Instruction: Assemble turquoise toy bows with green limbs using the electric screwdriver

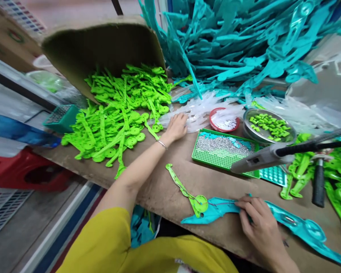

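My left hand reaches to the near edge of a pile of translucent white plastic strips, its fingers apart and touching them; no strip shows clearly in its grasp. With bent fingers, my right hand grips the middle of a long turquoise plastic piece lying near the table's front edge. A lime-green plastic arm with a round end overlaps the turquoise piece's left end. A thin dark cord runs along the green arm and over the turquoise piece towards my right fingertips, where its end is hidden.
A heap of lime-green arms spills from a cardboard box. Behind rises a large pile of turquoise pieces. A green tray of small metal parts, a red basket, a steel bowl and a power screwdriver stand right of centre.
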